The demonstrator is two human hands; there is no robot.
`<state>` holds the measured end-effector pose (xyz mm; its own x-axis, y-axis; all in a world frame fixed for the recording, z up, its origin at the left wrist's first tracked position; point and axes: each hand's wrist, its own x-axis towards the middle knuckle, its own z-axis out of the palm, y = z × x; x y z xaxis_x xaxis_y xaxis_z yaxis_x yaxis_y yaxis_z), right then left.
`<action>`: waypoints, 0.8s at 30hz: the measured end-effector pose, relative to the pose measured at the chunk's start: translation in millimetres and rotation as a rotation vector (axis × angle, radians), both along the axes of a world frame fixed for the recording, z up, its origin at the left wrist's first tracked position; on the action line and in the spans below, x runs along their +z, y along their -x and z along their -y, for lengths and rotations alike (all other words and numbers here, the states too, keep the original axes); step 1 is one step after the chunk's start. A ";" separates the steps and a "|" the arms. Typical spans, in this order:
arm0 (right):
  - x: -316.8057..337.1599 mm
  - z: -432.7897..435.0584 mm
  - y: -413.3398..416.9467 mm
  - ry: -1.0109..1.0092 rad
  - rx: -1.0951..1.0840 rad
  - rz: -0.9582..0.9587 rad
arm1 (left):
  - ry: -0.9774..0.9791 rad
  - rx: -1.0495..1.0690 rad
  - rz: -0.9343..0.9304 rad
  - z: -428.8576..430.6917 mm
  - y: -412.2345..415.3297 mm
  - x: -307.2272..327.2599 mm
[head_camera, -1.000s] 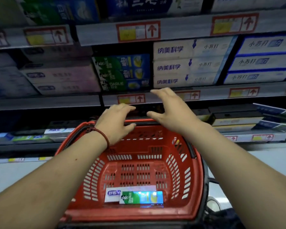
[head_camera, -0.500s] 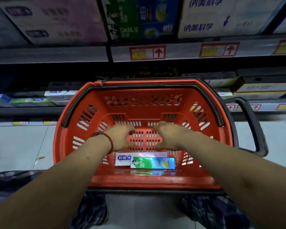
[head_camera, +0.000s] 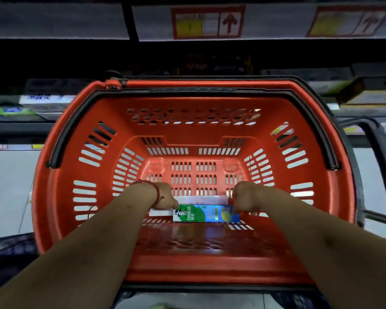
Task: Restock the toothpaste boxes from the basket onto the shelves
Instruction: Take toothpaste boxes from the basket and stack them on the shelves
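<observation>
Dim shop shelving is looming behind, its grey edge strip carrying red-framed price labels (head_camera: 207, 21) with upward arrows; their small print is too blurred to read. Below, a red slotted plastic shopping basket (head_camera: 60, 175) is sitting. On its floor, at the near end, a green and blue cardboard toothpaste box (head_camera: 205, 213) reading DARLIE is lying flat, long axis running left to right, touching a white cardboard box (head_camera: 201, 200) just behind. The person's left hand (head_camera: 163, 196) and right hand (head_camera: 245, 197) are curling round its opposite short ends, equally near, so the coming lift looks like a straight upward pull.
</observation>
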<state>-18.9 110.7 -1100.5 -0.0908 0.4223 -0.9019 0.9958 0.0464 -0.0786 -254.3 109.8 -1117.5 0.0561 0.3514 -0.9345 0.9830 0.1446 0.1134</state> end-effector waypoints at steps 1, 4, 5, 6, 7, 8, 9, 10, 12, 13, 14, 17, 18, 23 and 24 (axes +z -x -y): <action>-3.3 1.4 1.0 0.015 -0.031 -0.010 | 0.038 0.024 0.011 1.3 0.4 -3.3; -11.2 1.8 1.8 0.030 -0.138 -0.025 | 0.118 0.199 0.087 5.3 2.1 -16.0; -12.6 1.9 1.0 0.028 -0.203 -0.038 | 0.118 0.261 0.106 6.4 2.3 -19.5; -14.9 1.6 0.3 0.030 -0.291 -0.047 | 0.115 0.314 0.118 7.0 2.8 -21.5; -15.8 2.0 -0.1 0.031 -0.381 -0.063 | 0.121 0.360 0.138 8.4 3.1 -21.5; -14.4 1.6 -0.4 0.032 -0.476 -0.086 | 0.129 0.404 0.163 9.5 4.2 -18.9; -12.7 1.9 0.0 0.037 -0.561 -0.120 | 0.130 0.460 0.193 10.5 7.0 -18.5; -11.9 2.7 -0.7 0.041 -0.656 -0.160 | 0.125 0.527 0.224 11.4 10.4 -16.9; -6.8 1.9 -0.8 0.003 -0.813 -0.218 | 0.081 0.701 0.299 12.4 18.4 -12.8; -3.1 1.4 -1.2 -0.037 -0.869 -0.251 | 0.029 0.785 0.327 12.1 22.0 -10.7; 3.0 0.4 -1.0 -0.080 -0.930 -0.286 | -0.031 0.851 0.342 11.3 24.1 -5.9; 19.3 -5.4 1.9 -0.205 -1.110 -0.360 | -0.199 1.003 0.385 8.0 27.4 13.6; 26.7 -8.3 2.8 -0.269 -1.152 -0.367 | -0.249 1.073 0.405 7.3 28.2 23.9; 73.8 -30.1 3.2 -0.536 -1.231 -0.486 | -0.481 1.307 0.624 3.0 33.6 83.3; 85.7 -33.6 3.7 -0.573 -1.252 -0.535 | -0.522 1.306 0.660 1.6 34.4 97.0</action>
